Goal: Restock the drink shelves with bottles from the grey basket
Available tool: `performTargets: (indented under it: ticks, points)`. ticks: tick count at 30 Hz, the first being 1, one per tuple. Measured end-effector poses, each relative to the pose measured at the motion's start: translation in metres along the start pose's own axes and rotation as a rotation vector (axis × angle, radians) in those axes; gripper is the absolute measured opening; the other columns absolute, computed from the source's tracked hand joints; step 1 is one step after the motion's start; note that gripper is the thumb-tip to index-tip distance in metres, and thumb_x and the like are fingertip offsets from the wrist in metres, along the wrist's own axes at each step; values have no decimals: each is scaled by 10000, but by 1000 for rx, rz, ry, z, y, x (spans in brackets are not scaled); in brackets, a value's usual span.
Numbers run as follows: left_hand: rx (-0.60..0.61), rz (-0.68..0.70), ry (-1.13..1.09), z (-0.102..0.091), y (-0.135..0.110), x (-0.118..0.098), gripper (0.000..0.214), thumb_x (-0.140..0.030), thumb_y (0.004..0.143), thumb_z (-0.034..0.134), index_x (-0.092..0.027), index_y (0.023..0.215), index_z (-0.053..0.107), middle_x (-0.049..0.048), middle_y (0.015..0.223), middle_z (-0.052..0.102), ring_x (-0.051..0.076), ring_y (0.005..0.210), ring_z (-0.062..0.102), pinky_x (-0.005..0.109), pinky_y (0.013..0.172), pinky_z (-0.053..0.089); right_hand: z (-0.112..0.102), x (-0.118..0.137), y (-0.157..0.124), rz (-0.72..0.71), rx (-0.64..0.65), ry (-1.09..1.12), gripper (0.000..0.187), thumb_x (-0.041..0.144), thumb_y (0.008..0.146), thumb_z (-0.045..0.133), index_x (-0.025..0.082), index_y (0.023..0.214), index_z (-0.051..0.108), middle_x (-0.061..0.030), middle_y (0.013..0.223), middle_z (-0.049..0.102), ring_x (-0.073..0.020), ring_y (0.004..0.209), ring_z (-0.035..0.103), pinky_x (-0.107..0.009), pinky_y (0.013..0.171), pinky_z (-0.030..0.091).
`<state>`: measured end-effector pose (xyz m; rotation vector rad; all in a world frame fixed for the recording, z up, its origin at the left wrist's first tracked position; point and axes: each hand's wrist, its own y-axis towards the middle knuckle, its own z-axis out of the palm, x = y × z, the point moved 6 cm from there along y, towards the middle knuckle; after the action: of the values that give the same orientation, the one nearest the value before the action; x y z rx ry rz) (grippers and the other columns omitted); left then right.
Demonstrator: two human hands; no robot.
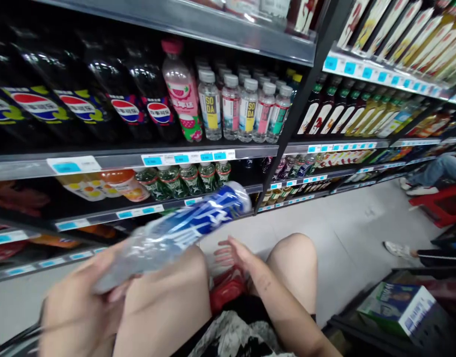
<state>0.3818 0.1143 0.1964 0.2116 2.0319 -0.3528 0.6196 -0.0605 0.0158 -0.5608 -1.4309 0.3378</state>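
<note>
My left hand (81, 292), blurred by motion, is closed around the narrow end of a clear plastic bottle (190, 225) with a blue and white label. The bottle tilts across in front of the shelves, its wide labelled end up and to the right. Between my knees, my right hand (231, 253) is apart from the bottle, fingers spread, with nothing visible in it. Below that hand shows part of a red object (229, 292), mostly hidden by my legs and clothing.
Large dark cola bottles (90, 106), a pink bottle (181, 91) and small soda bottles (246, 109) stand on the shelf (127, 158) ahead. Green bottles (190, 178) fill part of the lower shelf. To the right are a carton (399, 307), a red stool (441, 201) and other people's legs (443, 173).
</note>
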Motion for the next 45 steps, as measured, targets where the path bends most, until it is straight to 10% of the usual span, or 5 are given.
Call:
performTargets:
  ticks: [4,9,15,29,45]
  points:
    - [352,-141,-348,124,-20,-60,396,-556,622,582,-205,748,713,48,588,592,124,413,300,281,433,192,-41,45,-51,-189,188,449,803,723,935,63,106,1255,464,-153,910,682,-222,662,659,-347,588,537]
    - [392,-167,-343,201,-5,-23,318,-487,625,628,-169,642,629,32,619,591,143,533,477,253,478,294,-22,30,-88,-216,484,648,913,853,653,410,103,1170,471,-151,846,676,-184,445,573,-251,373,380]
    - [322,-149,-535,207,8,-14,486,-599,689,730,-118,761,705,51,683,655,156,620,584,264,610,434,13,37,-98,-272,406,746,608,402,637,621,140,1168,484,-100,866,679,-205,640,646,-282,542,500]
    - [757,-176,-975,232,-34,-66,799,-728,871,450,-182,1453,467,72,903,721,73,375,464,204,314,300,5,48,-71,-299,428,761,714,734,652,514,136,1042,512,-116,785,660,-192,537,600,-284,425,484]
    - [550,-254,-913,205,-24,-44,768,-762,775,541,-155,1235,643,73,781,698,131,444,522,249,356,359,19,68,-38,-288,342,744,729,722,781,511,142,1218,440,-133,938,681,-232,690,662,-333,542,542]
